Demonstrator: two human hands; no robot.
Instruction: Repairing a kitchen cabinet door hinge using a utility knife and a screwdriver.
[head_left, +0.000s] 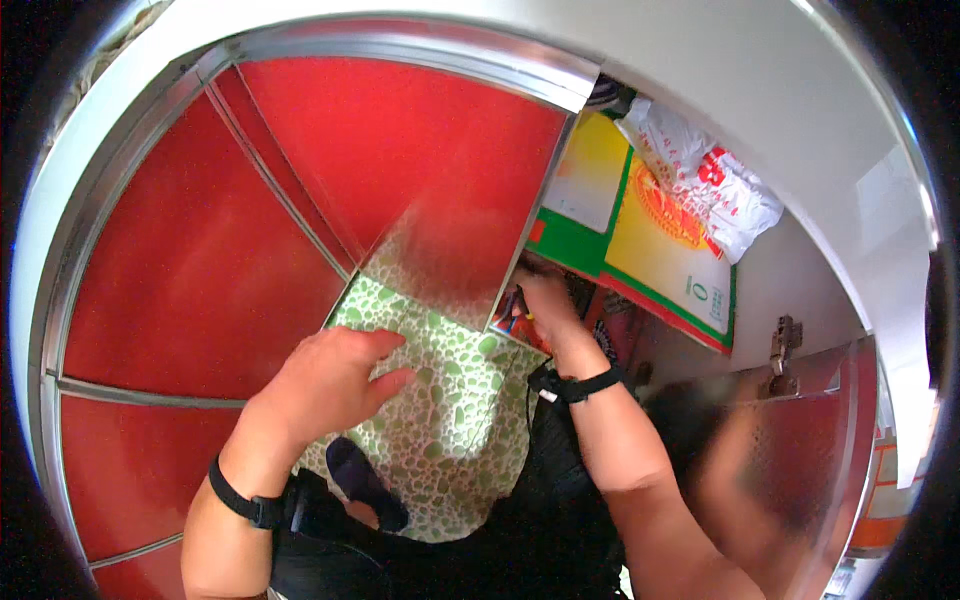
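My right hand (548, 300) reaches down into an open low cabinet, beside the edge of a red door panel (410, 150). Its fingers are partly lost in shadow, so I cannot tell what they grip. Right by them lies a small dark item with yellow and blue parts (519, 303), too small to name. Above that hand stands a yellow, white and green carton (650, 265) with a red lower edge. My left hand (335, 375) hangs empty over the pebble-patterned floor (440, 420), its thumb and fingers apart.
A white plastic bag with red print (715, 180) rests on the carton. To the right, a reflective cabinet door (800, 470) stands swung out on a metal hinge (785, 350). Red panels with metal frames (180, 290) line the left. A dark slipper (362, 485) is on the floor.
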